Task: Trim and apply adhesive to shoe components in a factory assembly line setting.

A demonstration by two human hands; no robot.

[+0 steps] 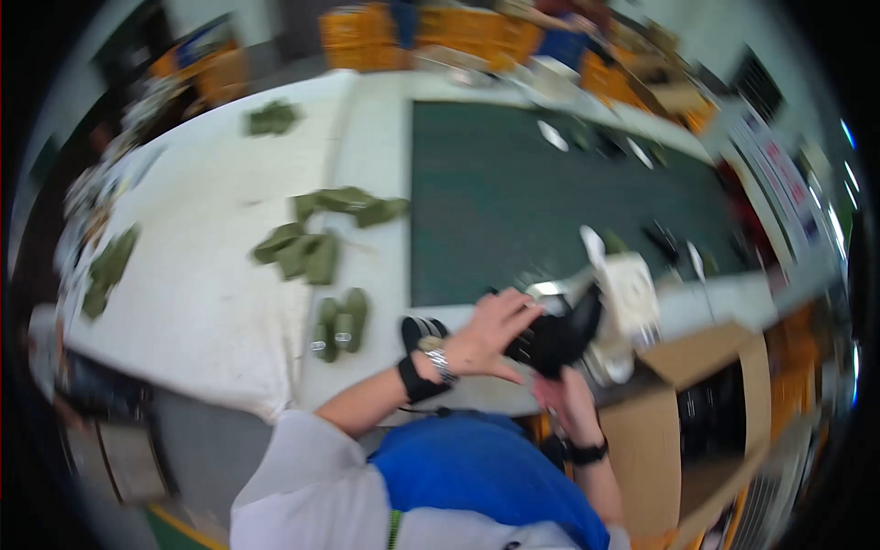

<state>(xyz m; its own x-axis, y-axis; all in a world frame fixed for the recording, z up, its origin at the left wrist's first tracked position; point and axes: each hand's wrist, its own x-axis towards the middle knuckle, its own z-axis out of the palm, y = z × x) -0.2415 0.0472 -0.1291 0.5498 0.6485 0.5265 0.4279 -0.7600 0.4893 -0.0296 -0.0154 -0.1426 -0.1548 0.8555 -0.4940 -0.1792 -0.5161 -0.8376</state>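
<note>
A black shoe (561, 339), blurred by motion, is held in front of me at the table's near edge. My right hand (566, 403) grips it from below, the fingers partly hidden under it. My left hand (490, 337) is spread at the shoe's left end, thumb and fingers apart, the fingertips at its surface. Beside my left wrist another black shoe (420, 332) with pale stripes lies on the table, partly covered by my arm. Farther left rests a pair of olive-green, sole-shaped pieces (339, 325).
More olive-green pieces (307, 252) lie on the white cloth (202, 229). A dark green mat (513, 202) covers the table's middle. Right of the shoe stands a white device (631, 293); a cardboard box (632, 458) holds dark items. A person (564, 37) works behind, near orange crates (362, 37).
</note>
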